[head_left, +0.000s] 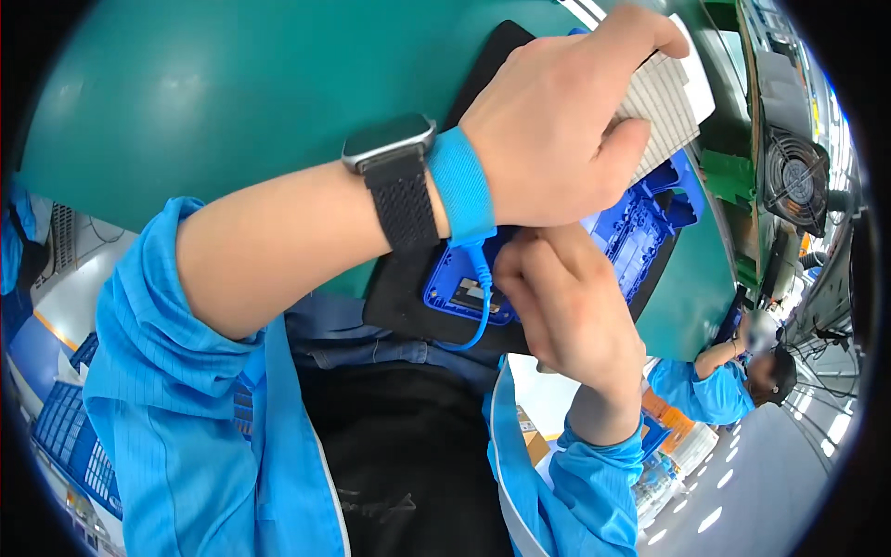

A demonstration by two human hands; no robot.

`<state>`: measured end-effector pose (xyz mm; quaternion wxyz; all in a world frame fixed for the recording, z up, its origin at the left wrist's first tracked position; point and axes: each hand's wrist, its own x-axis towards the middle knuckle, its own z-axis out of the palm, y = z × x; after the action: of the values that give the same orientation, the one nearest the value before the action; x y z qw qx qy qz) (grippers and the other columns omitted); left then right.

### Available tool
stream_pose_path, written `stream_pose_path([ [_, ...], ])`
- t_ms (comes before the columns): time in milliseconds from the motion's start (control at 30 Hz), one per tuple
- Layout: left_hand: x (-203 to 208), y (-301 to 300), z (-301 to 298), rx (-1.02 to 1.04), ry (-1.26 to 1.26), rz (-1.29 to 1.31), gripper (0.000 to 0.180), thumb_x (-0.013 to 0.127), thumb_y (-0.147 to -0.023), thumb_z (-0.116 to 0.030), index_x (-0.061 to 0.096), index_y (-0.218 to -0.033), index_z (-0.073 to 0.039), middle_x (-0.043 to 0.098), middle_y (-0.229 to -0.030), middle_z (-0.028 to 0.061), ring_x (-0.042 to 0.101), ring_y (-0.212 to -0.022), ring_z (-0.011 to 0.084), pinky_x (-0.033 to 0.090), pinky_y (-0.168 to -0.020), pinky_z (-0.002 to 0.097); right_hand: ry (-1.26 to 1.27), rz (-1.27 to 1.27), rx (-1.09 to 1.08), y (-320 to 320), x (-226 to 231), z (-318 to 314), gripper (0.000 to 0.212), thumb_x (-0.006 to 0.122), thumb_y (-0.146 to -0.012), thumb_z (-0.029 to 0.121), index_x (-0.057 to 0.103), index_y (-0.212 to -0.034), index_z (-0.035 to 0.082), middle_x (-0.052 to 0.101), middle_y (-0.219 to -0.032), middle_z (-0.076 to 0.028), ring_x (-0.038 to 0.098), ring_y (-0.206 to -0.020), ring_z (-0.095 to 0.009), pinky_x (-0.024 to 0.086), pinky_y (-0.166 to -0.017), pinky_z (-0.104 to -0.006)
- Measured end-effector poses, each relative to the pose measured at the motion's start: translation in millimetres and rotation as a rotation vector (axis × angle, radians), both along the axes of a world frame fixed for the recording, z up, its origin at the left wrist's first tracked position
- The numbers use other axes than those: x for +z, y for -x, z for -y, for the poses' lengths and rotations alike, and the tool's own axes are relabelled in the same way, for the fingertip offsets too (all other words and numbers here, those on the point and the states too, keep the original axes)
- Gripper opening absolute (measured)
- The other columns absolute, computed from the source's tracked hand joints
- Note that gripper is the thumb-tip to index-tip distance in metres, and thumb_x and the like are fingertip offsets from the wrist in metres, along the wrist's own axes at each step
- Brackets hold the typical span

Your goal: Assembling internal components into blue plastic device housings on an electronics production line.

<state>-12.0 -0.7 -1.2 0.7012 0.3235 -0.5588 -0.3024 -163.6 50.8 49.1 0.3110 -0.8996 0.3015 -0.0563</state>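
Observation:
My left hand [561, 130] reaches across to the right, over a sheet [661, 107] with pale grey-beige parallel strips and a white margin. Its index finger curls at the sheet's upper edge and its thumb lies at the lower side, gripping it. My right hand [575, 302] is closed in a pinch just below, its fingertips partly hidden under the left wrist; what they hold, if anything, cannot be made out. Beneath both hands, a blue plastic housing [631, 243] with ribbed inner compartments lies on a black mat [399, 302]. My hands cover much of the housing.
A green tabletop [241, 84] spreads to the left. From my left wrist's blue band runs a blue cord [484, 292]. A round black fan [795, 176] and green-edged shelving stand at the right. Another person [710, 385] in blue works farther right. Blue crates [74, 446] sit lower left.

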Motion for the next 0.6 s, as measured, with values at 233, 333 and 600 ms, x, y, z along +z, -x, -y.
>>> stream_pose_path([
  [233, 13.4, -15.1, 6.6, -0.114, -0.121, -0.169, 0.045, 0.056, -0.084, -0.002, 0.044, -0.127, 0.001, 0.063, -0.097, 0.0266, 0.066, -0.087, 0.0415, 0.051, -0.075, 0.0426, 0.078, -0.029, -0.037, -13.4, -10.5, 6.2, 0.015, 0.070, -0.078, -0.004, 0.060, -0.087, 0.000, 0.055, -0.084, -0.015, 0.059, -0.077, -0.035, 0.050, -0.065, -0.0430],
  [333, 15.8, -17.8, 7.7, -0.141, -0.228, -0.215, 0.043, 0.056, -0.084, -0.002, 0.045, -0.125, 0.002, 0.063, -0.095, 0.0250, 0.066, -0.087, 0.0393, 0.051, -0.077, 0.0412, 0.081, -0.033, -0.040, -16.2, -10.6, 6.3, 0.016, 0.071, -0.077, -0.005, 0.060, -0.088, 0.001, 0.056, -0.085, -0.015, 0.060, -0.077, -0.035, 0.050, -0.064, -0.0435],
  [600, 8.3, -18.0, 5.5, -0.142, -0.098, -0.244, 0.042, 0.054, -0.082, -0.002, 0.043, -0.123, 0.001, 0.062, -0.097, 0.0324, 0.062, -0.094, 0.0508, 0.050, -0.084, 0.0490, 0.010, -0.176, -0.024, -19.1, -0.4, 6.2, 0.028, 0.071, -0.079, -0.007, 0.064, -0.106, -0.003, 0.063, -0.098, -0.021, 0.062, -0.088, -0.041, 0.051, -0.076, -0.0446],
])
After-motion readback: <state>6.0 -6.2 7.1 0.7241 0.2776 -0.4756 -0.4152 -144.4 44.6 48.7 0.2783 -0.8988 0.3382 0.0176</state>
